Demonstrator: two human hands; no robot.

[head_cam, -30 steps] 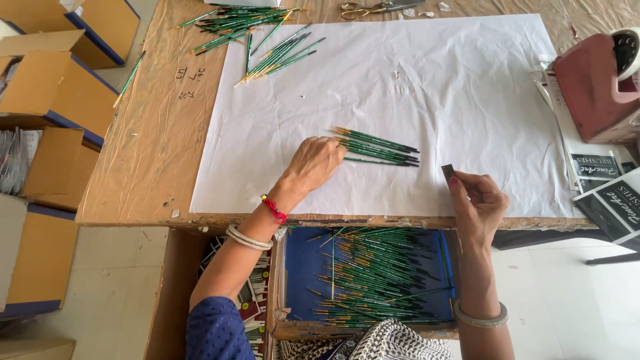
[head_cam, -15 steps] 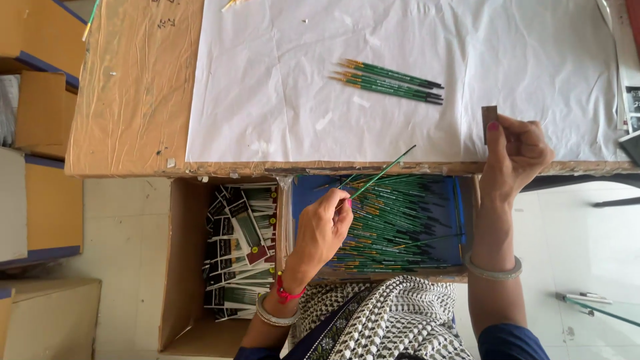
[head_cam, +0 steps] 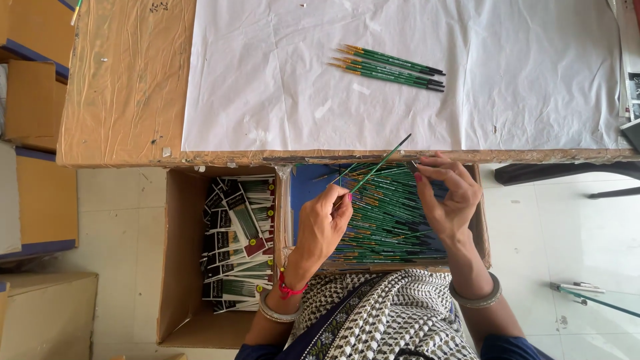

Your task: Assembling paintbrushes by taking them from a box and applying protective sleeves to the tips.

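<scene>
Person lifts one thin green-handled paintbrush (head_cam: 379, 165) from a blue-lined tray of loose green brushes (head_cam: 393, 213) below the surface edge.

Left hand (head_cam: 323, 223): fingers pinched shut on that brush, tip angled up toward the white paper sheet (head_cam: 300, 80). Right hand (head_cam: 448, 197): fingers part curled, thumb and forefinger close at a small dark piece; hold uncertain. Brown cardboard box (head_cam: 175, 267) at left holds flat dark packets with green and white label cards (head_cam: 240, 240). Six green brushes (head_cam: 390, 68) lie bunched on the paper.

A brown tabletop (head_cam: 127, 80) lies under a creased white paper sheet (head_cam: 533, 80). Pale floor tiles (head_cam: 120, 220) spread below. Cardboard boxes (head_cam: 40, 193) with blue edges stack along the left side.
</scene>
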